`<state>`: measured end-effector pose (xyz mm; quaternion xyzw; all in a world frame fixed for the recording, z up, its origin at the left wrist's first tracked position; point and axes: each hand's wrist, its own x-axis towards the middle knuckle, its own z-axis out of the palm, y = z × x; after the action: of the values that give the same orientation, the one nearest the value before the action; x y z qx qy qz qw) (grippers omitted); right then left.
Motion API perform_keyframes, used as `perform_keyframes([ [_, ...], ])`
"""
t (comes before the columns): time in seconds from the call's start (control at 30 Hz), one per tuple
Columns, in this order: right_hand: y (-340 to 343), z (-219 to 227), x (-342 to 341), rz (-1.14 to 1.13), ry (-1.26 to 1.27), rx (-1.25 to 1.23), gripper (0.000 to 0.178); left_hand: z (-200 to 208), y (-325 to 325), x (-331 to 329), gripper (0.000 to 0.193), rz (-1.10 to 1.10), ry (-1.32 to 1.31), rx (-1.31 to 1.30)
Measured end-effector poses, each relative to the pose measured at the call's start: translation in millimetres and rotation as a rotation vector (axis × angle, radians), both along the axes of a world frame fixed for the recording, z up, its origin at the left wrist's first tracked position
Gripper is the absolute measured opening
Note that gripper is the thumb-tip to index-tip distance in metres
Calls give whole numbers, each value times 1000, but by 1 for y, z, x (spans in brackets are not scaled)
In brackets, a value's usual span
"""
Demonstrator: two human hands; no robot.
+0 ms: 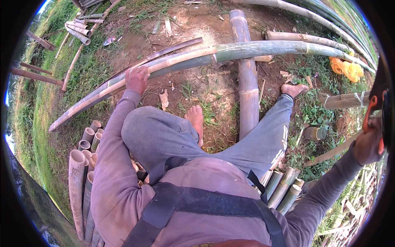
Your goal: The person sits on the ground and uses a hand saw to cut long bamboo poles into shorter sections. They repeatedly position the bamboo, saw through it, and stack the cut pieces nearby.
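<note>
My left hand (137, 79) is closed over a long bamboo pole (263, 48), its fingers lying across the top. The pole runs from the lower left to the far right and crosses over a thick bamboo log (247, 90). It looks green in the middle, with a pale strip along its left part. Out at the right rim, my right hand (368, 142) grips a handsaw (373, 103) by its orange and black handle. The dark toothed blade points up and away from the pole, partly lost in the picture's dark edge.
Cut bamboo tubes (77, 164) stand bundled at the left, with more bamboo pieces (284, 187) at the lower right. An orange plastic bag (346, 69) lies near the pole's right end. A tied bamboo rail (345, 101) is beside my right arm. My bare feet rest on the soil.
</note>
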<state>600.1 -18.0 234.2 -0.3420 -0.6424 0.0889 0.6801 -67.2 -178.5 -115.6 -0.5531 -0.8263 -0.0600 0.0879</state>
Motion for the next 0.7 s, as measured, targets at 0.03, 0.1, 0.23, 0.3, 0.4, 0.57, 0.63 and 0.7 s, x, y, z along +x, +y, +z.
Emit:
perform_keyframes([
  [0.03,-1,-43,-24,59,0,-131,28,-1,-2,1,43,5,11,-16],
  [0.1,-14,-129,-89,109,52,-418,31,4,-12,2,43,41,50,-56],
  [0.23,-44,-257,-154,298,6,-618,21,5,10,12,45,10,61,-79],
  [0.3,-54,-304,-174,279,-34,-676,24,8,9,12,45,-2,88,-102],
  [0.4,-71,-314,-197,307,-57,-668,26,9,5,8,45,-14,130,-130],
  [0.57,-79,-306,-201,335,-84,-729,26,12,5,11,46,-27,149,-144],
  [0.63,-85,-305,-199,350,-59,-734,25,13,4,10,46,-30,150,-142],
  [0.7,-85,-310,-199,363,-46,-713,23,11,3,8,45,-57,142,-112],
])
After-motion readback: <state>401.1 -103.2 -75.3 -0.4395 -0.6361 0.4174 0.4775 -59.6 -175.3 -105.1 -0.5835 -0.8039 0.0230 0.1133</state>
